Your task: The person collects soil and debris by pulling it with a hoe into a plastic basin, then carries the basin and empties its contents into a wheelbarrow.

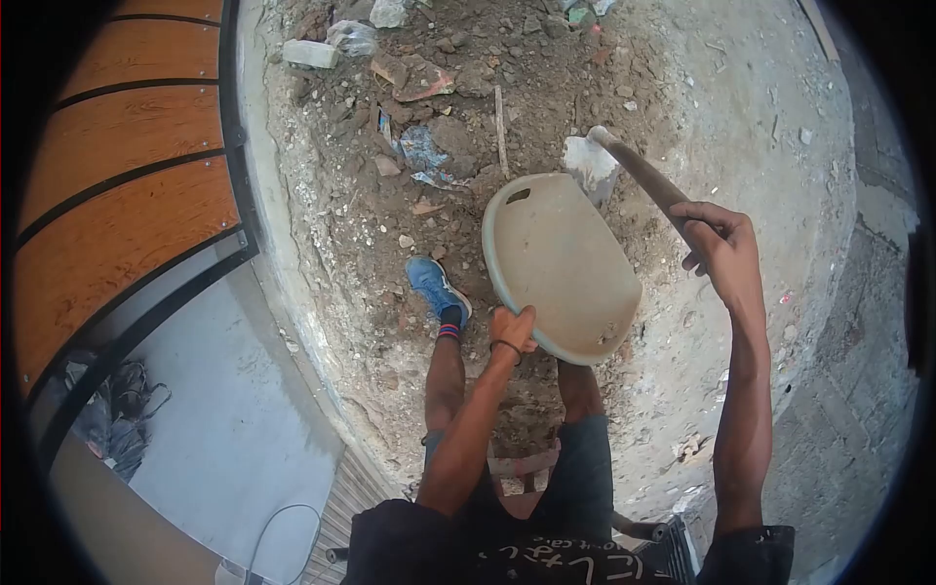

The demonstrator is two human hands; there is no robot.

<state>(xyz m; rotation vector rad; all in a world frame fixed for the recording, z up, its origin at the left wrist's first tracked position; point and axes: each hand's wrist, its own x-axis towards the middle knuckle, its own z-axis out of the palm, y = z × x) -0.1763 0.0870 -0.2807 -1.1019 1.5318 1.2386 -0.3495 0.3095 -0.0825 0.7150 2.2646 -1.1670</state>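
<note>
In my left hand (513, 330) is the near rim of a greyish-green plastic scoop pan (561, 263), with a slot handle at its far end and a straight edge on the right. A little dirt clings to its inside. My right hand (720, 244) wraps around the wooden handle of a hoe (655, 183). The hoe's pale metal blade (591, 168) rests on the soil just beyond the pan, partly hidden behind its rim. Both hands are closed.
Loose soil and rubble (458, 117) spread ahead, with a crumpled blue wrapper (421, 148), a white block (310, 54) and a thin stick (500, 132). My blue shoe (436, 288) stands left of the pan. An orange slatted panel (127, 127) borders the left side.
</note>
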